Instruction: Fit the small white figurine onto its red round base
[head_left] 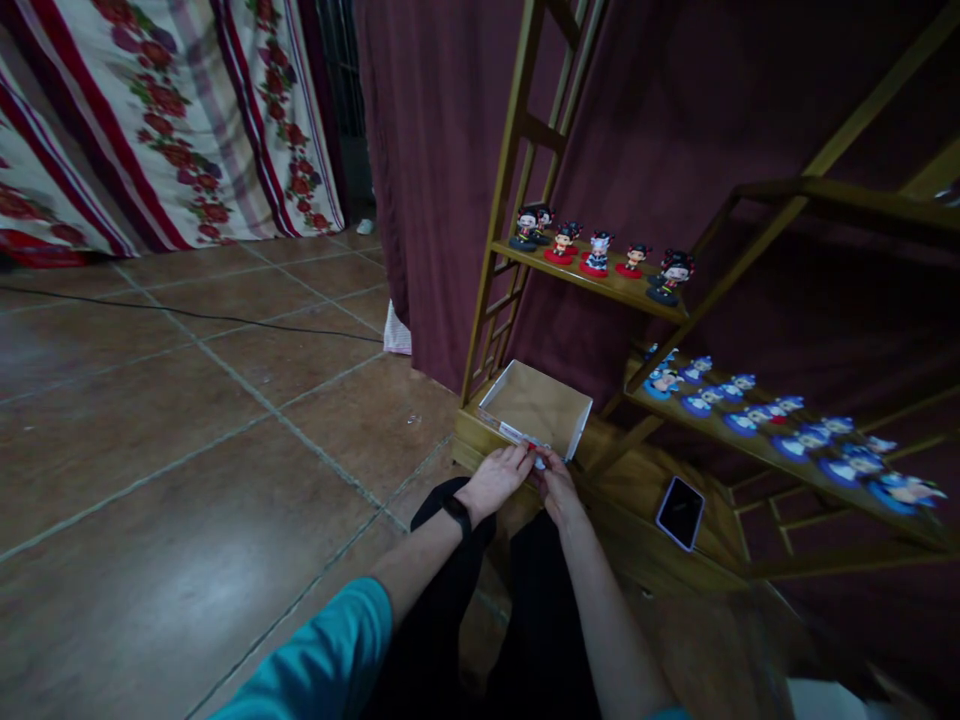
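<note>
Both my hands meet at the near edge of a shallow open box (536, 405), which has white sides and a brown inside. My left hand (504, 475), with a dark band on the wrist, has its fingers closed around a small red and pale thing (538, 461). From the other side, the fingers of my right hand (556, 487) pinch the same small thing. Fingers cover most of it, so its kind does not show. The box sits on the low wooden base (480, 428) of a shelf unit.
Small figurines (598, 254) with red or dark bases stand on the middle shelf. Several blue-based figurines (802, 437) line the lower right shelf. A phone (681, 513) lies on the base. Behind hangs a maroon curtain (427, 180). A black cable (225, 318) crosses the tiled floor.
</note>
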